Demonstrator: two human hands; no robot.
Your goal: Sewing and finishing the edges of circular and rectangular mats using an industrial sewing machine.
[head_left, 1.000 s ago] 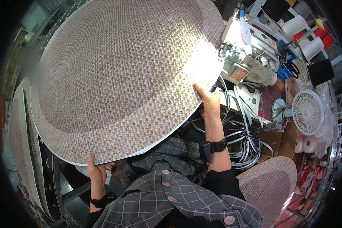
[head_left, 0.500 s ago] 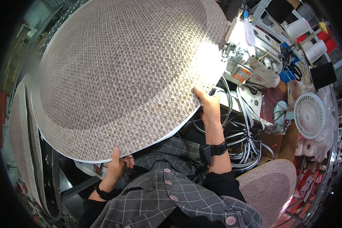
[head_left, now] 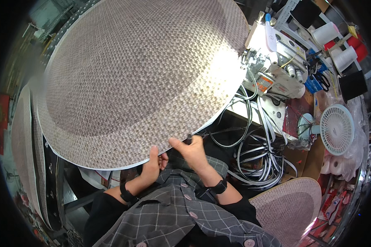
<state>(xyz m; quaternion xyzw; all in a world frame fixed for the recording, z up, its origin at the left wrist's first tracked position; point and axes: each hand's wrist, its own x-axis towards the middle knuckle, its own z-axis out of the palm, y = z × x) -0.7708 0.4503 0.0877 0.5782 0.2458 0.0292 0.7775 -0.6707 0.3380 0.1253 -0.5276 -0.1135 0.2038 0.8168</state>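
Observation:
A large oval woven mat (head_left: 144, 70), mottled beige and grey-brown, fills the upper middle. White binding runs along its near edge, and its right edge reaches the lit head of a sewing machine (head_left: 272, 70). At that near edge my left hand (head_left: 151, 168) is closed on the rim, thumb up against it and fingers partly curled beneath. Just to the right, my right hand (head_left: 193, 153) pinches the same rim with its thumb on top; most of its fingers are hidden. Something small and dark shows beside this hand, too unclear to name.
Coils of white and black binding tape (head_left: 259, 160) hang below the machine. A small pale fan (head_left: 336, 127) stands right, with thread cones (head_left: 325, 33) and scissors (head_left: 320, 80) farther up. Other oval mats are at far left (head_left: 22, 144) and lower right (head_left: 290, 203).
My right hand has moved left and nearer along the rim, away from the machine. My left hand has shifted right, so both are now close together. The mat has turned or shifted slightly.

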